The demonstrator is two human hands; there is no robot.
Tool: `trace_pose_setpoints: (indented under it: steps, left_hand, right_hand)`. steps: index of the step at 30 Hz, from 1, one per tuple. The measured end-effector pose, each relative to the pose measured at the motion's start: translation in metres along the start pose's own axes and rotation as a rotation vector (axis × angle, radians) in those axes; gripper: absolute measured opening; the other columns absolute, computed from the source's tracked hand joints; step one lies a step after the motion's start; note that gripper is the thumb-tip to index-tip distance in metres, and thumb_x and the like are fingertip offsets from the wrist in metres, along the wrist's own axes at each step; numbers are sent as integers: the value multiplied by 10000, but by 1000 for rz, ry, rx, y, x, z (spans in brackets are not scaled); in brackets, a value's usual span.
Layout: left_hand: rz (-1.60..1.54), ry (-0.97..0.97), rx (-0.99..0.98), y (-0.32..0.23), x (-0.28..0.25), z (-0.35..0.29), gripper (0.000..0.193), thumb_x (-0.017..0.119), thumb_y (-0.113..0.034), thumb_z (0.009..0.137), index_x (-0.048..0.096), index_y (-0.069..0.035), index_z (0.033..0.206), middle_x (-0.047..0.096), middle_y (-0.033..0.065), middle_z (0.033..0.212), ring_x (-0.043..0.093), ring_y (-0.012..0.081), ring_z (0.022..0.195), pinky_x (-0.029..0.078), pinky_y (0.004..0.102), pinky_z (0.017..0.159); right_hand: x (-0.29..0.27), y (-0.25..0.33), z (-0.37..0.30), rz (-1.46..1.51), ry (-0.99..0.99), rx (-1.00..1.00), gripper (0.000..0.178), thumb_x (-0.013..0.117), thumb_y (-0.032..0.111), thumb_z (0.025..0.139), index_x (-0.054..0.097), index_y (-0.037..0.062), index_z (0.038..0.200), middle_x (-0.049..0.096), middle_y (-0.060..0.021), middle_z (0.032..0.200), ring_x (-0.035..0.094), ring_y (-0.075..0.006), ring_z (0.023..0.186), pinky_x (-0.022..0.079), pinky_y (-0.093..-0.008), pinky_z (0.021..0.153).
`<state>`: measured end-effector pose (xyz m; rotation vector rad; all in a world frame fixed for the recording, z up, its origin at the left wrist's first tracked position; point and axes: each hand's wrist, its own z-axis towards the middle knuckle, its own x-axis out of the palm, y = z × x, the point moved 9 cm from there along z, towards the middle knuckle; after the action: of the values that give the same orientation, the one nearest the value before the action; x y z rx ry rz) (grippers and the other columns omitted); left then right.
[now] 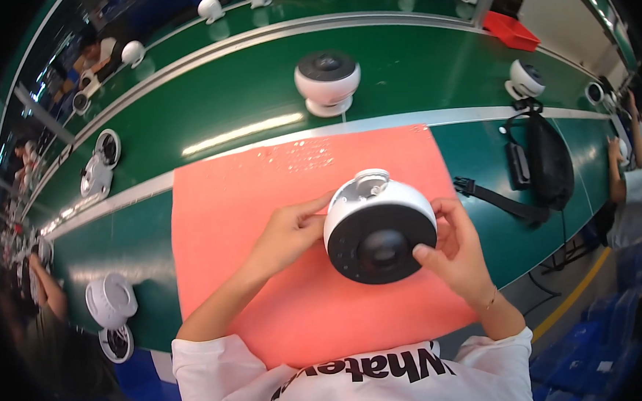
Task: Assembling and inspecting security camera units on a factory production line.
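Observation:
Between my hands is a round white device (380,259) with a flat black face and a dark, lens-like centre. It is tilted so that the face points toward me, above a pink foam mat (221,258). At its top an open white collar (371,186) shows small parts inside. My right hand (460,254) is closed on the right side, its thumb on the edge of the black face. Against the left side my left hand (290,235) is closed, with some fingertips hidden behind the shell.
A similar device (328,82) stands upright beyond the mat on the green bench. Others sit at far right (525,79) and at left, where a white housing (110,300) lies. A black pouch with a strap (549,161) rests right of the mat. Co-workers sit at both sides.

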<state>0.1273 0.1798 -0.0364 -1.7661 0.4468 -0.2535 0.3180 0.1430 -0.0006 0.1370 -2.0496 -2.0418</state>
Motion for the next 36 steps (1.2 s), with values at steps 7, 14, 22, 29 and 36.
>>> trace_pose_setpoints:
  steps: [7,14,22,29,36]
  left_hand:
    - [-33,-155,252,11,0,-66,479,429,-308,962,388,-48,1361,511,143,1292,539,189,1111,432,309,930]
    - [251,-185,521,-3,10,-90,654,684,44,668,466,6,1284,583,181,1176,606,284,1039,504,339,838]
    - [326,-194,613,-9,11,-90,631,675,63,599,532,23,1213,629,183,1085,662,272,908,547,311,709]
    - [368,-161,602,-21,12,-86,602,714,28,606,553,20,1186,640,178,1051,672,266,854,548,301,679]
    - [424,-175,589,-35,13,-83,498,748,-11,608,596,15,1081,659,149,965,671,253,779,539,297,628]
  right_hand:
    - [28,-6,-45,-329,57,-428,625,790,58,686,322,18,1099,481,-152,1049,576,-185,880,488,-293,743]
    - [40,-12,-53,-528,178,-523,662,797,-11,628,296,47,1057,490,-149,969,636,-242,785,547,-356,699]
    - [33,-7,-48,-358,127,-574,537,762,-5,628,385,47,1006,541,-160,947,610,-294,820,505,-390,713]
    - [44,25,-39,-537,110,-627,472,767,112,678,533,-18,1067,630,-148,908,619,-288,807,496,-360,695]
    - [42,28,-31,-376,107,-509,460,756,148,692,532,-43,1046,632,-153,898,625,-273,805,504,-343,706]
